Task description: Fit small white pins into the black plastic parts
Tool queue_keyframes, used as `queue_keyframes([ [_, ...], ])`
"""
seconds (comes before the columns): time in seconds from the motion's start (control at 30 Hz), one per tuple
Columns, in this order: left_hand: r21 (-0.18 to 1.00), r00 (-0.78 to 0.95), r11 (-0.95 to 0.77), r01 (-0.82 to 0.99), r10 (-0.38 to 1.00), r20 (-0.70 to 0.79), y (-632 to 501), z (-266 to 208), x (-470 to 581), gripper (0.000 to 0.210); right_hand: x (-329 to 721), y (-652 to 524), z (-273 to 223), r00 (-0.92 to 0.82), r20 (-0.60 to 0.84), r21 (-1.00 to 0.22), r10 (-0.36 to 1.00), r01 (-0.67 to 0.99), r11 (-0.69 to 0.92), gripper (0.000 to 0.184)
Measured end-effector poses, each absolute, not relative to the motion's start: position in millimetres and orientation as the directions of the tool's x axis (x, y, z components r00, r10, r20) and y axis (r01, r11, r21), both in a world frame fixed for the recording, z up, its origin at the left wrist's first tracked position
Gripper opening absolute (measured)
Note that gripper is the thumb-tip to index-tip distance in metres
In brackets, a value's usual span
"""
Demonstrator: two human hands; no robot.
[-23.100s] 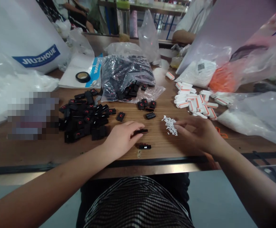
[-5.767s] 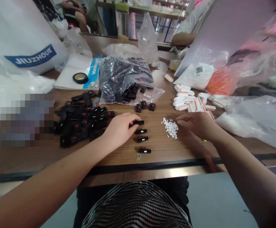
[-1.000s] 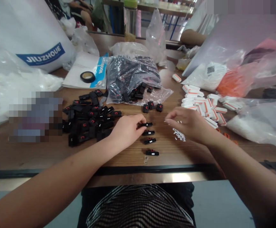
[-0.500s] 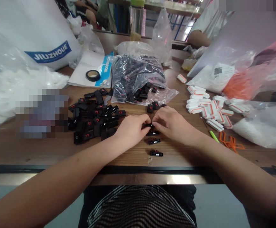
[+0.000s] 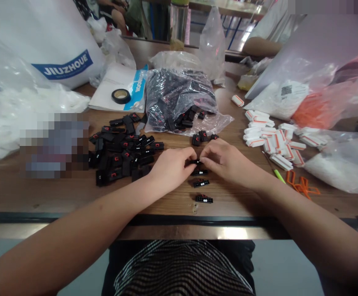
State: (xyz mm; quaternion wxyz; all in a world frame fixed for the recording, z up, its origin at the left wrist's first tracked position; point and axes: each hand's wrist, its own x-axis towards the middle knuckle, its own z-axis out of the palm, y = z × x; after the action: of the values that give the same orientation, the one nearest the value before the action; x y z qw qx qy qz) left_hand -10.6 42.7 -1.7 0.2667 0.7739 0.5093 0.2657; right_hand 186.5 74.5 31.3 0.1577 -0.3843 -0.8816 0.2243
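A small black plastic connector housing (image 5: 196,162) with white dots lies between the fingertips of both hands, just above the table. My left hand (image 5: 173,165) pinches its left end, the fingers bent and closed. At the right end, the thumb and fingers of my right hand (image 5: 225,159) close on it; their tips are partly hidden. Below, toward the table's near edge, a column of similar housings lies, including a middle one (image 5: 201,183) and the nearest one (image 5: 204,199). Several black housings (image 5: 204,135) with red marks sit just beyond my right hand.
A pile of black housings (image 5: 125,152) spreads left of my hands, with a clear bag (image 5: 182,96) of more behind. Black tape (image 5: 121,96) rests on a booklet (image 5: 105,88). White-and-orange pieces (image 5: 276,139), a green-handled tool (image 5: 279,176) and orange loops (image 5: 302,185) lie right.
My right fingertips have shifted slightly away from my left ones, so more of the housing between them shows. The view has moved a little; the other housings stay in place.
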Motion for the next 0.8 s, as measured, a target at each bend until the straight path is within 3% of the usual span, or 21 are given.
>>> queue_keyframes([
  [0.33, 0.684, 0.337, -0.327, 0.652, 0.933, 0.125, 42, 2, -10, 0.010, 185, 75, 29, -0.692, 0.092, -0.430, 0.716, 0.621, 0.655, 0.012],
  [0.6, 0.695, 0.333, -0.321, 0.644, 0.935, 0.123, 42, 0, -11, 0.011, 188, 72, 37, -0.746, 0.161, -0.340, 0.646, 0.573, 0.746, 0.021],
  [0.7, 0.693, 0.335, -0.325, 0.644, 0.934, 0.127, 41, 1, -10, 0.010, 200, 88, 41, -0.682, 0.219, -0.397, 0.698, 0.591, 0.702, 0.021],
  [0.8, 0.688, 0.344, -0.332, 0.646, 0.931, 0.126, 40, 2, -10, 0.008, 215, 113, 41, -0.506, 0.208, -0.389, 0.837, 0.743, 0.545, 0.023],
])
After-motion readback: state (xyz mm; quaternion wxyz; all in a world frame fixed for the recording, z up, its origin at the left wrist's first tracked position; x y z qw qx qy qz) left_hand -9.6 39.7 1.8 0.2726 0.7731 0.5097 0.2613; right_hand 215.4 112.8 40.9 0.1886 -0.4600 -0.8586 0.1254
